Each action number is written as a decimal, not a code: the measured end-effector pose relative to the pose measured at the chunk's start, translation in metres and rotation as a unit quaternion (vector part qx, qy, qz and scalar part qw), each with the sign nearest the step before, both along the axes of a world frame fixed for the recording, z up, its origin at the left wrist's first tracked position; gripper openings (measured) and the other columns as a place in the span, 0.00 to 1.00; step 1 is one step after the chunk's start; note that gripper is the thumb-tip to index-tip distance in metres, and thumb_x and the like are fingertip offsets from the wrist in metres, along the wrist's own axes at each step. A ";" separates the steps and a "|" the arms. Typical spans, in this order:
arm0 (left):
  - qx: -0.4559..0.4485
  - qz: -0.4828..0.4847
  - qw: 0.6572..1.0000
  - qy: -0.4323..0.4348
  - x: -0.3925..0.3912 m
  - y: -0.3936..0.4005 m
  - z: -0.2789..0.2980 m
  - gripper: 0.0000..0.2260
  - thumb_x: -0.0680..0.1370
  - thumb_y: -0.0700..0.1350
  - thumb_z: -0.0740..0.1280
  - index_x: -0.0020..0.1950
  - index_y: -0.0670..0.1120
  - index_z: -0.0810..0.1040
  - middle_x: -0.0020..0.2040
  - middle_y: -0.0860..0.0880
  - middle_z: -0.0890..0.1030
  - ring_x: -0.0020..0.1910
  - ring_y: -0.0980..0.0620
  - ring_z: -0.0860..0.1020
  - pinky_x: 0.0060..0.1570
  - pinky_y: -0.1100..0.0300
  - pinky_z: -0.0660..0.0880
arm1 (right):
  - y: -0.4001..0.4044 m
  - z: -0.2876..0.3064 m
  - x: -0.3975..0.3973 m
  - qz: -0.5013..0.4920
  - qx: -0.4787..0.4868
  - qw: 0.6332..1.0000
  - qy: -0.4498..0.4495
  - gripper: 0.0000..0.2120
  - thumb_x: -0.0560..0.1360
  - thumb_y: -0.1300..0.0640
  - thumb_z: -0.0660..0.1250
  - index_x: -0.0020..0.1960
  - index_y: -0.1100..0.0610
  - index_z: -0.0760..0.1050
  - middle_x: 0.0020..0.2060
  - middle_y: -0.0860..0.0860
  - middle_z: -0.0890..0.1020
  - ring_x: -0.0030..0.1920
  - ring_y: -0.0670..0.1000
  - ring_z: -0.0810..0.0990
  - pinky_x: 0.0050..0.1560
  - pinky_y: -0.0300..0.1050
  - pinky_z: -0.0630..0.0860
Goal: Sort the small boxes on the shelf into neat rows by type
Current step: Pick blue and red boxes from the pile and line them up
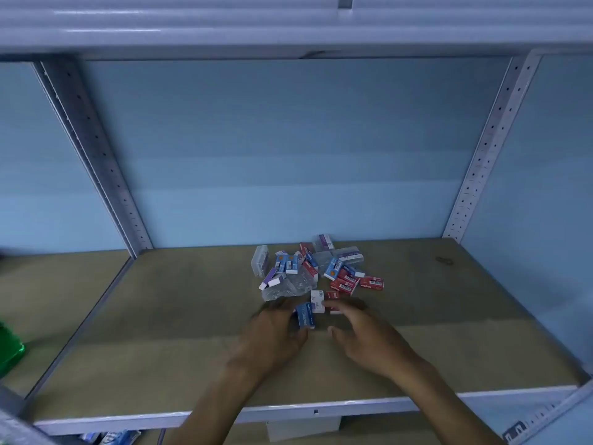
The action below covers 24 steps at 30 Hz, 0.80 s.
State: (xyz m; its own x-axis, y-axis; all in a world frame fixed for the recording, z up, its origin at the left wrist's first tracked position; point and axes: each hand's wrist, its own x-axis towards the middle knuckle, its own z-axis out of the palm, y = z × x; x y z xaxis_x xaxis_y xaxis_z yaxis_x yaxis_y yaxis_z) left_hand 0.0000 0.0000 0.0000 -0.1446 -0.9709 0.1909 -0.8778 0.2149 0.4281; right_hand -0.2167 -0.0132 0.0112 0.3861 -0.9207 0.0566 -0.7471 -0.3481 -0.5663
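Nearest, the metal front edge of the shelf [321,409] runs across, both forearms reaching in over it onto the brown shelf board. Left hand [272,332] lies on the board at centre, its fingers against a blue staples box [305,315] that sits between the two hands; motion blur, so cannot tell whether the fingers actually pinch the box or just touch its side. Right hand [365,332] just right of that box, fingers spread and relaxed, wide, gripping nothing, fingertips reaching toward a white-labelled box [317,301] and a small red box [333,297] just beyond. Farther back, the jumbled pile of small boxes [314,268] sits mid-shelf, unsorted: red boxes [353,282] on the right side, blue ones in the middle, purple-and-white boxes [272,279] on the left, clear plastic cases [260,260] at the left and far edges, a crumpled clear bag [288,289] at the near left. Far behind, pale blue back panel [288,149] between two perforated grey uprights [96,149]. Green object [9,348] at far left edge, partly out of view.
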 end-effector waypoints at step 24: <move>0.030 0.010 0.990 -0.136 -0.010 -0.026 -0.007 0.32 0.73 0.59 0.67 0.75 0.56 0.62 0.71 0.50 0.66 0.71 0.45 0.62 0.68 0.51 0.64 | -0.129 -0.010 0.023 -0.069 -0.165 0.967 0.183 0.18 0.76 0.47 0.72 0.64 0.47 0.77 0.62 0.49 0.82 0.65 0.54 0.75 0.63 0.55 0.70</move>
